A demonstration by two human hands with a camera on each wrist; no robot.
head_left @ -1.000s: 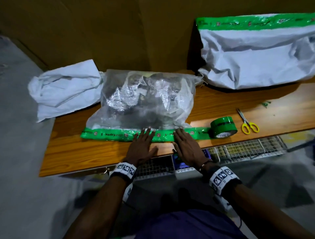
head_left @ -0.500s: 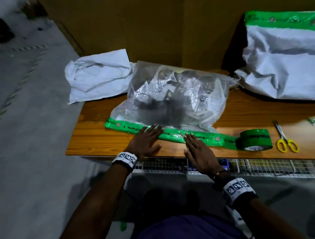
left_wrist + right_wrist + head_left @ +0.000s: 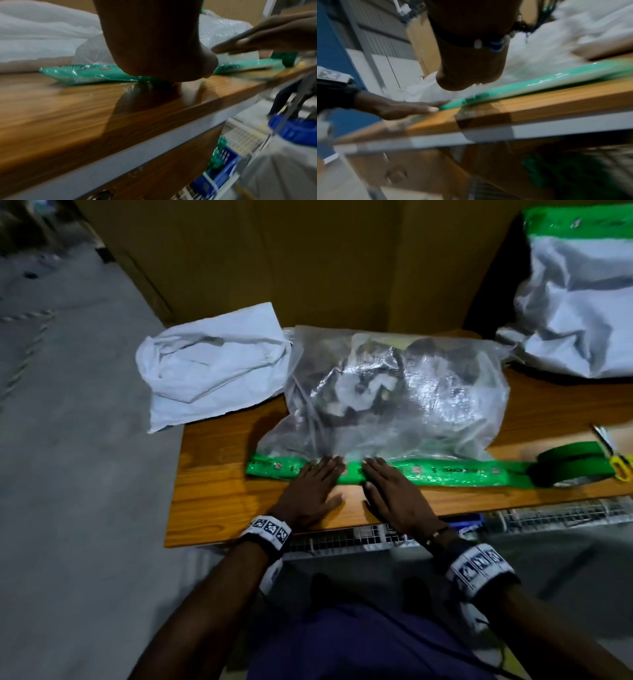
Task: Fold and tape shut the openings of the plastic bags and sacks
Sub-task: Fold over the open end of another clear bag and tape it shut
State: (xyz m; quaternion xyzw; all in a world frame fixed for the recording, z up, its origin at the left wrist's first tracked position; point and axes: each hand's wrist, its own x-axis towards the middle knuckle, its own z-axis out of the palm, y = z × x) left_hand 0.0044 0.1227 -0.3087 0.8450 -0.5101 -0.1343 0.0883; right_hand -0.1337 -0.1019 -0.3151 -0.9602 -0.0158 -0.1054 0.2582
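A clear plastic bag (image 3: 394, 398) with dark contents lies on the wooden table (image 3: 212, 484). A strip of green tape (image 3: 445, 472) runs along its folded near edge and still joins the green tape roll (image 3: 572, 470) at the right. My left hand (image 3: 313, 484) and right hand (image 3: 387, 484) lie flat side by side, fingers straight, pressing on the middle of the strip. In the left wrist view the green tape (image 3: 82, 73) shows beneath the palm. The right wrist view, blurred, shows the green tape (image 3: 539, 83) on the table edge.
A crumpled white sack (image 3: 212, 368) lies at the table's left end. A taped white sack (image 3: 579, 306) stands at the back right against cardboard (image 3: 308, 258). Yellow-handled scissors (image 3: 613, 450) lie beside the roll. Wire racking (image 3: 342, 541) and blue bins (image 3: 296, 129) sit below the table front.
Both hands have slid left along the tape strip and closer together, staying flat on it. The head view has swung left.
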